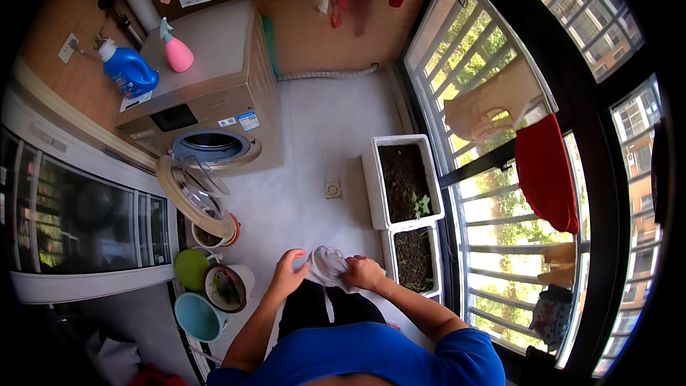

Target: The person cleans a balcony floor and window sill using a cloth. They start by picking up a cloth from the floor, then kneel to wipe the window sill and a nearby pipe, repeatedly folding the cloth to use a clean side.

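Observation:
A bunched light grey cloth (328, 264) is in front of my body, above my dark trousers. My right hand (364, 273) is closed on its right side. Beside its left edge is my left hand (289, 274), with curved fingers apart and thumb toward the fabric; it does not appear to grip it. Folds hide what kind of garment or cloth this is. Ahead on the left stands a front-loading washing machine (266, 118), its round door (187, 189) swung wide and its drum opening (211, 146) showing.
A blue detergent bottle (128, 70) and a pink spray bottle (178, 54) stand on the machine. White planters (376, 184) with soil line the right by the barred window. At left are a plant pot (243, 276), a teal bucket (199, 317) and a green container (190, 269). Red laundry (547, 171) hangs right.

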Motion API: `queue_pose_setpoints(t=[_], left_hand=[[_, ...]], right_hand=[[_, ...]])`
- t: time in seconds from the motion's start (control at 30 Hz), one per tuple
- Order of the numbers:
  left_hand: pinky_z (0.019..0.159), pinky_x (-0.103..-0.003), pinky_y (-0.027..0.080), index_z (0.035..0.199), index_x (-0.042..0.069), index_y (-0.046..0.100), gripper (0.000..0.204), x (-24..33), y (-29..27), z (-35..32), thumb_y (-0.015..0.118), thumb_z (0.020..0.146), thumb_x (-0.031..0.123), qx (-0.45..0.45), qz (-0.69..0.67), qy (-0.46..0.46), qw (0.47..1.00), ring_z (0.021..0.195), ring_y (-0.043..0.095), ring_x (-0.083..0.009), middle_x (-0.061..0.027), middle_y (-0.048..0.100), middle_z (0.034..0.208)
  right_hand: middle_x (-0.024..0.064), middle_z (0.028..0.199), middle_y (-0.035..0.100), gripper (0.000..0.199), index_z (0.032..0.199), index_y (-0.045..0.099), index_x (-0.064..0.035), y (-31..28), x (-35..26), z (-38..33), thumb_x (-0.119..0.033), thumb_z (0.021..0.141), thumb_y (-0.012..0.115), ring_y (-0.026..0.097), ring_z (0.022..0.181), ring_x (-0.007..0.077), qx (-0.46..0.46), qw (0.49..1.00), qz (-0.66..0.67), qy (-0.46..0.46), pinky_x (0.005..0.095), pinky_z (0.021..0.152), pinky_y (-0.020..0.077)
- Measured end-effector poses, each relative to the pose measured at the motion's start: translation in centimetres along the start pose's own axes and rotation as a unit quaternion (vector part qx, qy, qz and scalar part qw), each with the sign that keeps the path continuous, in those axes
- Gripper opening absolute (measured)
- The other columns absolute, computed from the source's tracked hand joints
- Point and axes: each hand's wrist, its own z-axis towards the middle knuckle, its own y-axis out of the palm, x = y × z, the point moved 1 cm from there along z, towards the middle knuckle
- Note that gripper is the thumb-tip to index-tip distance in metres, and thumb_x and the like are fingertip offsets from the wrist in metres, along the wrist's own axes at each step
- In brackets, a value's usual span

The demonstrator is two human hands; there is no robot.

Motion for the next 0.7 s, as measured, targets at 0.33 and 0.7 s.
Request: queue_pose_setpoints(t=[0.33,0.7], left_hand=[[0.074,-0.028,0.049,0.095,0.002,0.056,0.022,-14.4,-2.0,15.9,0.064,0.076,0.007,-0.019,-0.129,-0.125,0.984,0.083,0.062,-0.0151,-0.0077,0.063,0.086],[0.072,-0.031,0.049,0.101,0.002,0.055,0.027,-7.9,0.9,45.7,0.061,0.077,0.012,-0.161,0.071,-0.084,0.981,0.082,0.061,-0.0217,-0.0116,0.063,0.089]], right_hand=[[0.0225,0.079,0.062,0.042,0.088,0.060,-0.0025,-7.2,9.6,19.4,-0.039,0.068,0.067,0.060,0.079,0.0387,0.046,0.974,0.178,0.134,0.0444,0.069,0.0478],[0.0172,0.092,0.064,0.048,0.105,0.059,-0.0031,-9.1,22.8,38.2,-0.033,0.069,0.069,0.062,0.089,0.0263,0.114,0.874,0.328,0.340,0.0348,0.075,0.0485]])
